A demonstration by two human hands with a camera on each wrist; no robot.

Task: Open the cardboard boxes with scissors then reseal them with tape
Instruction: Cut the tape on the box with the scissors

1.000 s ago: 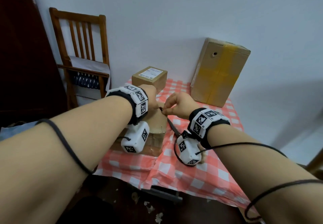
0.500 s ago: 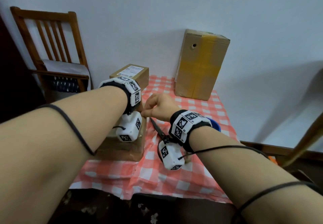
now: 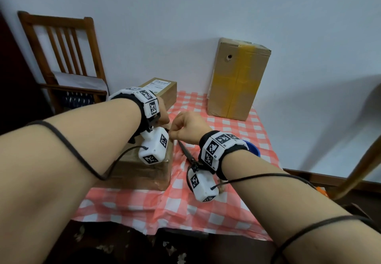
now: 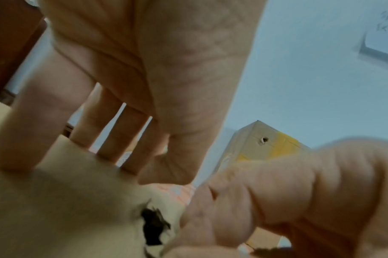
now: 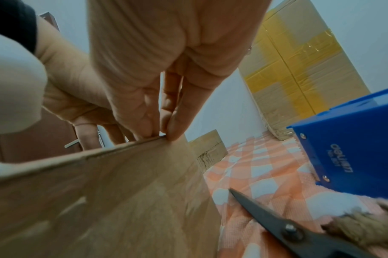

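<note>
The person leans over a small table [image 3: 237, 218] covered in a red-and-white checked cloth, both forearms stretched out over a low cardboard box [image 3: 142, 173] that lies flat near the table's front left. The left hand [image 3: 162, 113] rests on top of this box with its fingers [image 4: 113, 139] straight and slightly spread, tips pressing down on the cardboard. The right hand [image 3: 185, 127] is right beside it, thumb and fingertips [image 5: 175, 125] pinched together on the thin upper edge at the box's right corner; whether that is a strip of tape or the flap's edge I cannot tell. In the left wrist view a ragged dark hole [image 4: 154, 227] shows in the box top just in front of the right hand's knuckles. A pair of dark scissors [image 3: 186, 152] lies on the cloth just to the right of the box, blades closed and pointing away from the person, untouched by either hand. A blue tape dispenser [image 5: 352, 153] sits on the cloth beyond the scissors, to the right. A smaller box with a white label [image 3: 162, 88] stands behind the left hand, and a tall box banded with yellow tape [image 3: 237, 80] stands upright against the wall at the back of the table. A wooden chair [image 3: 61, 57] stands to the left.
</note>
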